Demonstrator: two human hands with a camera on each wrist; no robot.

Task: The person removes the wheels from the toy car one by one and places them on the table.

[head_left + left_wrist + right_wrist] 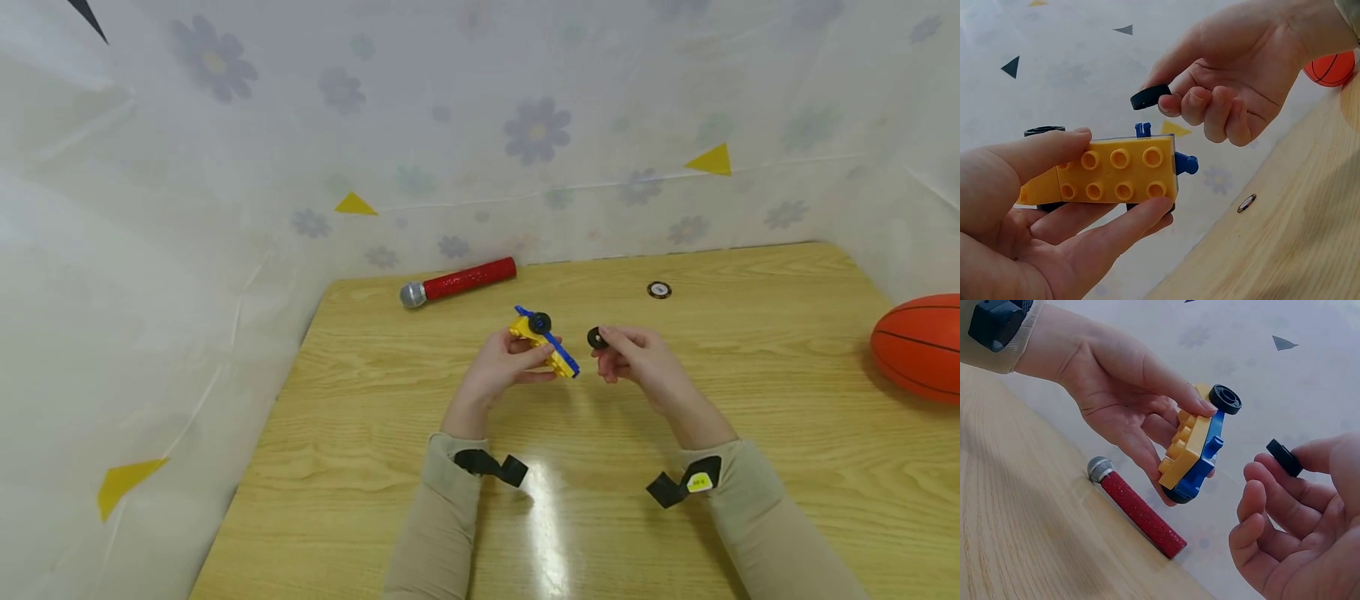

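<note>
My left hand (504, 367) (1054, 206) (1129, 406) grips a yellow and blue toy brick car (546, 342) (1116, 174) (1196, 447) above the wooden table (450, 500), fingers and thumb curled round its yellow block. One black wheel (539, 322) (1225, 399) sits on its far end; a bare blue axle peg (1186, 164) (1214, 445) sticks out of its side. My right hand (637, 358) (1235, 69) (1297, 525) pinches a loose black wheel (597, 337) (1150, 96) (1284, 457) a short way to the right of the car, not touching it.
A red toy microphone (459, 282) (1138, 509) with a silver head lies at the back of the table. A small round black disc (659, 290) (1247, 203) lies at the back right. An orange basketball (918, 346) (1330, 67) rests at the right edge. A flowered white sheet surrounds the table.
</note>
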